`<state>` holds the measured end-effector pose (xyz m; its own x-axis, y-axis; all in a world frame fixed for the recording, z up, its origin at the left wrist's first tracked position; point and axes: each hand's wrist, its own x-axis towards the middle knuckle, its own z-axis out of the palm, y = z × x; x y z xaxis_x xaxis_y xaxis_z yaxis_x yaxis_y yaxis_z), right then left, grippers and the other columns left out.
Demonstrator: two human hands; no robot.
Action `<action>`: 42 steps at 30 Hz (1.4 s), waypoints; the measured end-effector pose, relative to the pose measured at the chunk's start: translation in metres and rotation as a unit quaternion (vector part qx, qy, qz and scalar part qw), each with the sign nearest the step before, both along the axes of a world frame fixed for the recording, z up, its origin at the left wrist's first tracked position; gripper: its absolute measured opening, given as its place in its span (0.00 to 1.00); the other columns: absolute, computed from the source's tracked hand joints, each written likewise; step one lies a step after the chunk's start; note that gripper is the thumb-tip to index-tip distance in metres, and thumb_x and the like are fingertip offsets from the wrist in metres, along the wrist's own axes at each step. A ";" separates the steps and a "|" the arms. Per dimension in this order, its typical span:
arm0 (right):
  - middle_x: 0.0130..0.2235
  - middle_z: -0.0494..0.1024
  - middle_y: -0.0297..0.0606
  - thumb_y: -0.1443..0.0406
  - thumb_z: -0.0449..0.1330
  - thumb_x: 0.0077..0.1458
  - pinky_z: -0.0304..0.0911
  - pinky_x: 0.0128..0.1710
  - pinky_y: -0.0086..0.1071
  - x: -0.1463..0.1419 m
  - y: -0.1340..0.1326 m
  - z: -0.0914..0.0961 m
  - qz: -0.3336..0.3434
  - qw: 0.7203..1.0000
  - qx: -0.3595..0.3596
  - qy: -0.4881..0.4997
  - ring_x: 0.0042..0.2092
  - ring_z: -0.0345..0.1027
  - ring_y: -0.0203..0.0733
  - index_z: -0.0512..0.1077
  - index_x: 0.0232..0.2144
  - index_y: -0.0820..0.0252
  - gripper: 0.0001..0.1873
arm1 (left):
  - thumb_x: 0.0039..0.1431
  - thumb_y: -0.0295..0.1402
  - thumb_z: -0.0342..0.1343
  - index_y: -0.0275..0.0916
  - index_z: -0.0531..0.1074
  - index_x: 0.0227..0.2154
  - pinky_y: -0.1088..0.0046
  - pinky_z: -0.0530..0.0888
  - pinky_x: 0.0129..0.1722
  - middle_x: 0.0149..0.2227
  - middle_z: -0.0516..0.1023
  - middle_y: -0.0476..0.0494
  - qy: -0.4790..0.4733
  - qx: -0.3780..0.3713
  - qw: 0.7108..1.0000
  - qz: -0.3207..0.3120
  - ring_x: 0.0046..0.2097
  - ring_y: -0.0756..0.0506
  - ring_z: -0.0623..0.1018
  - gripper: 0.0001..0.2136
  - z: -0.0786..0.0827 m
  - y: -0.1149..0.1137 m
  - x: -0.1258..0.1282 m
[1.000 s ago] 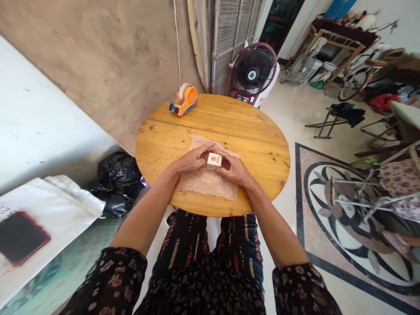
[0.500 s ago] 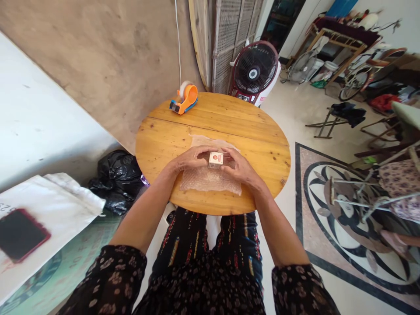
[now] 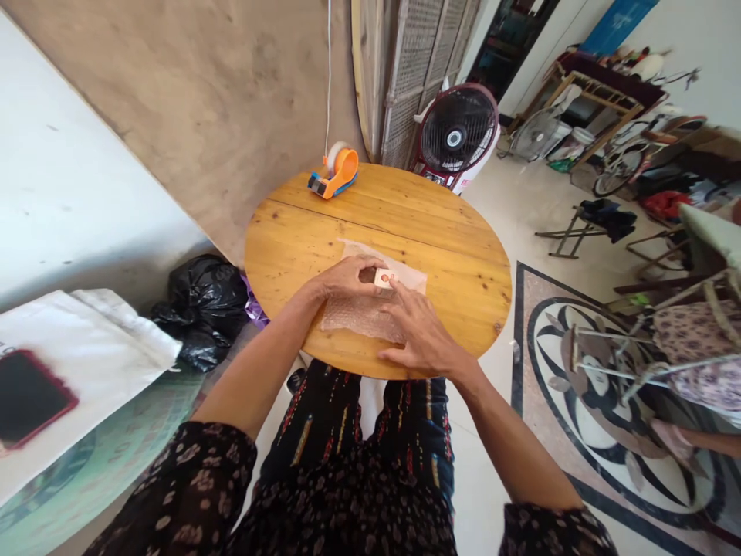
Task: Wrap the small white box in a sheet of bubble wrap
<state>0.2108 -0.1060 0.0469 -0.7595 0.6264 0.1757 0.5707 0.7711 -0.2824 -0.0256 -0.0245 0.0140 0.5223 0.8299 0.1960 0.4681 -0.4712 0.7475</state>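
White box (image 3: 382, 278) on bubble wrap (image 3: 362, 314), around mid-surface of the table (image 3: 457, 239); contents can't be seen. Left hand (image 3: 347, 278) grasps box's left side, thumb and fingers. Right hand (image 3: 421, 324) loose, fingers spread, a fingertip at box's right side; can't tell if pressing. Right fingers hide part of box and wrap. Tape gun (image 3: 333, 187) at far-left edge, roll inside partly covered. Black bag (image 3: 202, 305) beyond left edge, contents hidden. Phone (image 3: 35, 398) cut off.
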 end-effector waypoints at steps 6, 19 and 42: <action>0.68 0.58 0.50 0.69 0.55 0.58 0.59 0.62 0.53 -0.004 0.003 -0.017 -0.076 0.993 0.062 0.063 0.67 0.55 0.54 0.72 0.40 0.59 0.08 | 0.51 0.41 0.60 0.40 0.74 0.49 0.63 0.71 0.54 0.51 0.78 0.43 -0.032 -0.035 0.999 -0.013 0.52 0.39 0.75 0.22 0.009 -0.006 0.003; 0.49 0.79 0.44 0.64 0.49 0.65 0.66 0.48 0.42 -0.018 0.055 0.023 -0.182 0.981 -0.033 0.049 0.49 0.74 0.50 0.71 0.42 0.56 0.11 | 0.65 0.51 0.42 0.39 0.74 0.53 0.61 0.66 0.62 0.58 0.74 0.41 -0.090 -0.079 0.993 -0.011 0.61 0.39 0.72 0.27 0.009 -0.002 -0.003; 0.62 0.68 0.49 0.57 0.51 0.64 0.65 0.55 0.44 -0.010 0.071 0.002 -0.177 0.967 -0.104 0.149 0.55 0.71 0.48 0.70 0.55 0.58 0.22 | 0.46 0.37 0.53 0.36 0.76 0.41 0.70 0.73 0.39 0.37 0.79 0.47 -0.072 -0.062 0.994 0.055 0.38 0.44 0.77 0.19 0.016 -0.010 0.004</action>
